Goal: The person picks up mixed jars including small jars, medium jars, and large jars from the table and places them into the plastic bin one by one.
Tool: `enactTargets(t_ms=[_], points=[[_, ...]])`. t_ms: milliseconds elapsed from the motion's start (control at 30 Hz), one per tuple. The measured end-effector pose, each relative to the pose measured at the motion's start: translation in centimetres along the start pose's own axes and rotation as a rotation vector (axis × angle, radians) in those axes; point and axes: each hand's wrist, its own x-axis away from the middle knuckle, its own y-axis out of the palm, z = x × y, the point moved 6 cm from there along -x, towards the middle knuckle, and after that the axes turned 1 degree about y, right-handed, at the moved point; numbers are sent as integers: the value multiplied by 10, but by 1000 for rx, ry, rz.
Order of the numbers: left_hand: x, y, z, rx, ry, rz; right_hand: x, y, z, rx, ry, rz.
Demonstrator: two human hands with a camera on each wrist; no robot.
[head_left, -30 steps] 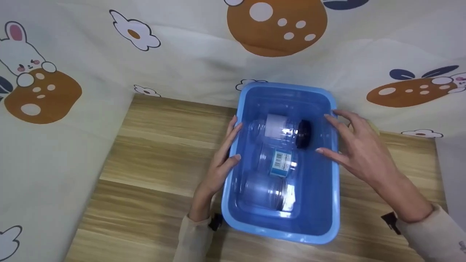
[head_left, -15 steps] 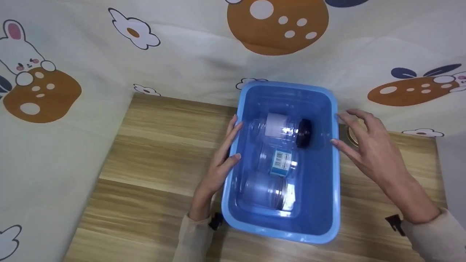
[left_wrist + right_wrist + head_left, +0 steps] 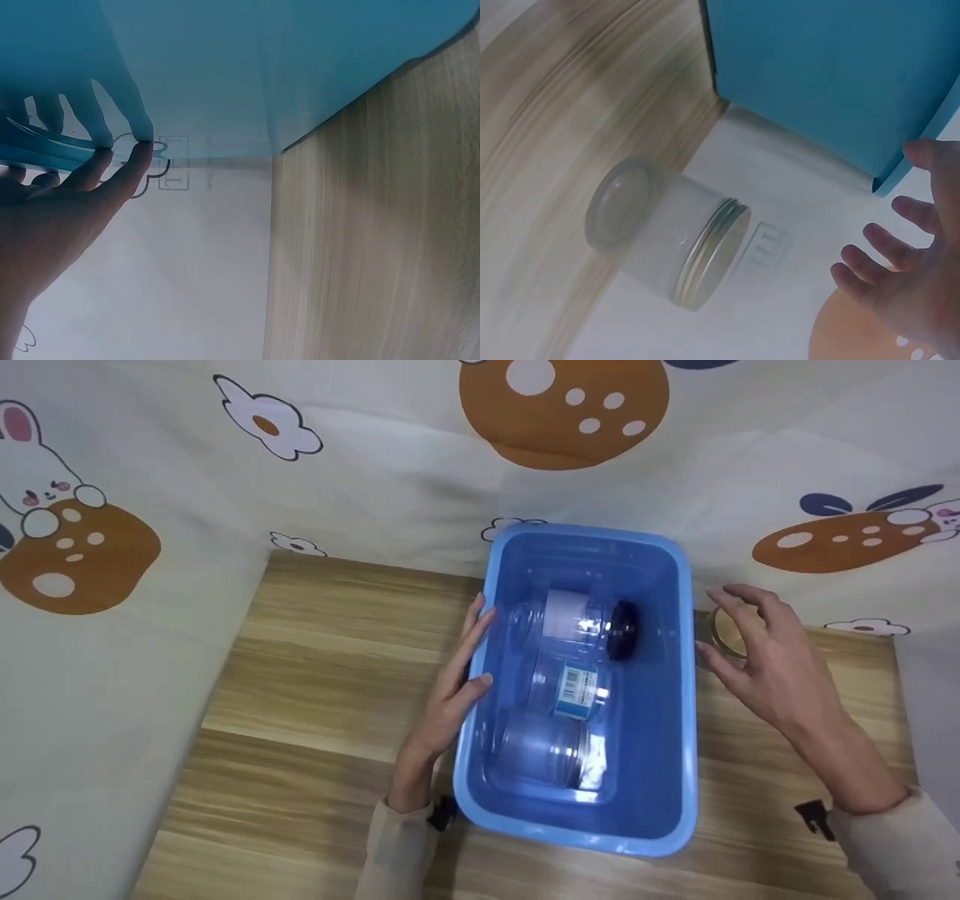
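A blue plastic tub [image 3: 687, 720] stands on the wooden table, with several clear plastic containers inside: one with a black lid [image 3: 621, 630], one with a blue-and-white label [image 3: 577, 690] and another clear jar [image 3: 540, 750] at the near end. My left hand [image 3: 450, 697] rests its fingertips against the tub's left rim, also visible in the left wrist view. To the right of the tub, my right hand [image 3: 784, 675] hovers with spread, bent fingers over a clear jar with a gold lid [image 3: 667, 232]. In the right wrist view that jar stands upright, apart from the fingers.
A cream cloth backdrop [image 3: 390, 487] with printed rabbits, flowers and orange shapes rises behind and on the left. The wood-grain table [image 3: 330, 660] extends left of the tub. Behind the tub, the cloth is close to its far rim.
My right hand has moved from the tub's right rim outward to the right, over the gold-lidded jar. The left hand stays at the left rim.
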Motion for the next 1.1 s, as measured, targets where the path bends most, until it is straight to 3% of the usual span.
enactTargets(t_ms=[700, 1100], points=[[-2, -1, 1, -26, 34, -9, 11, 3, 36, -17, 130, -28], [0, -1, 0, -18, 10, -5, 19, 6, 56, -9, 234, -60]])
